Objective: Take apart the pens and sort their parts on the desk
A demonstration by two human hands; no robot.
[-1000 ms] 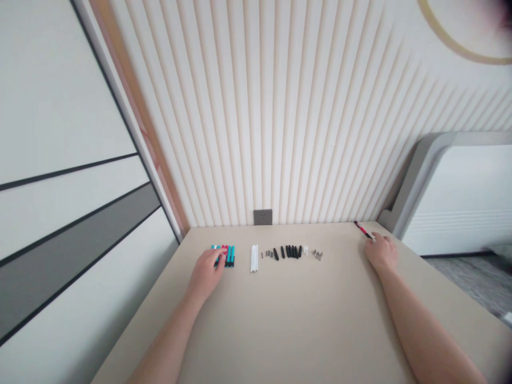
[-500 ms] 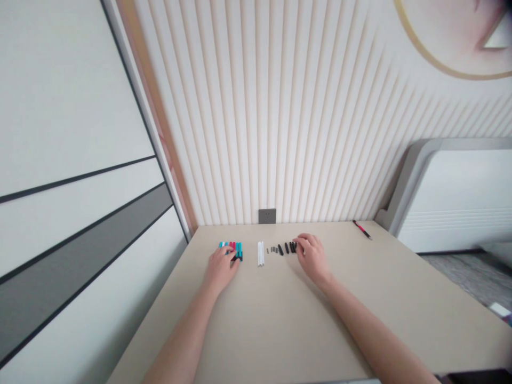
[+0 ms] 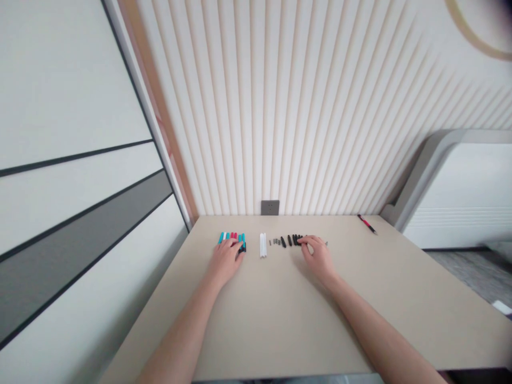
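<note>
A row of small parts lies along the far side of the beige table [image 3: 280, 309]. On the left are teal and red pen barrels [image 3: 232, 237]; my left hand [image 3: 224, 260] lies on their near ends, fingers bent over them. White tubes [image 3: 263, 245] sit to their right, then tiny grey bits [image 3: 274, 242] and several black pieces [image 3: 291, 240]. My right hand [image 3: 318, 255] rests at the right end of the black pieces, fingertips pinched together there. What the fingers hold, if anything, is hidden.
A red and black pen [image 3: 367, 224] lies alone at the table's far right corner. A grey wall socket [image 3: 270, 207] sits in the ribbed wall just behind the parts. A white padded headboard [image 3: 460, 192] stands to the right of the table.
My right hand left the red pen at the far right corner and came left to the black pieces. The left hand stayed on the coloured barrels. The view shifted slightly.
</note>
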